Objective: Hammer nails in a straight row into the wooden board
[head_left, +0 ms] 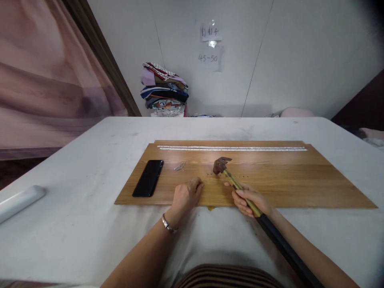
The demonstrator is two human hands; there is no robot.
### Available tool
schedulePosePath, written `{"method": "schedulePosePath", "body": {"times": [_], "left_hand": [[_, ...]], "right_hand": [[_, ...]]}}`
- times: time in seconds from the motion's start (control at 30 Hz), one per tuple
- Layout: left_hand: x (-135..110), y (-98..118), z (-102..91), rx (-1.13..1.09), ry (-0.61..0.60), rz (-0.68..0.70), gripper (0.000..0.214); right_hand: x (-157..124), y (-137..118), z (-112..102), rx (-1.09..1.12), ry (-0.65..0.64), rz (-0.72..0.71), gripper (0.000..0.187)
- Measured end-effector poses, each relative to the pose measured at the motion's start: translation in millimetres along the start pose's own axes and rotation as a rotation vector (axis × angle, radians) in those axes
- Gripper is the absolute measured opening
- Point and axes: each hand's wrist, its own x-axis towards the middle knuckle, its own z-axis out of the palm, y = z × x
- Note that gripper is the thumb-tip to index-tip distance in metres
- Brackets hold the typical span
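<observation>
White-covered surface (75,180), wood board (318,182) along its near side; hammer (269,231) over the board's middle, right hand (258,199) wrapped round its handle, left hand (187,193) curled by the near edge, fingertips hidden, so cannot tell whether that grip pinches anything. Step looks like nailing, between blows; next move probably calls for a nail from the loose pile (179,167), steadied clear of the head. Dark specks (243,176) in a row too small to tell as nail heads or holes, handle end cut off by the frame.
</observation>
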Motion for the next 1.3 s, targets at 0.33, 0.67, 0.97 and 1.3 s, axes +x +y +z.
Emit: {"method": "schedulePosePath", "body": {"times": [0.33, 0.67, 0.97, 1.3], "left_hand": [[0.3, -1.3, 1.9, -0.013, 0.005, 0.016, 0.02], [-0.1, -3.4, 2.8, -0.056, 0.0, 0.021, 0.018], [-0.1, -1.8, 1.8, -0.056, -0.012, 0.014, 0.019], [-3.2, -0.7, 7.8, -0.072, 0.042, 0.032, 0.014]], "right_hand": [[3.2, 5.1, -3.5, -0.001, 0.025, 0.001, 0.051], [3.2, 6.3, -1.6, 0.012, 0.028, 0.005, 0.052], [-0.7, 10.0, -4.4, 0.008, 0.051, 0.03, 0.056], [-3.9, 20.4, -15.7, -0.03, 0.118, 0.064, 0.062]]}}
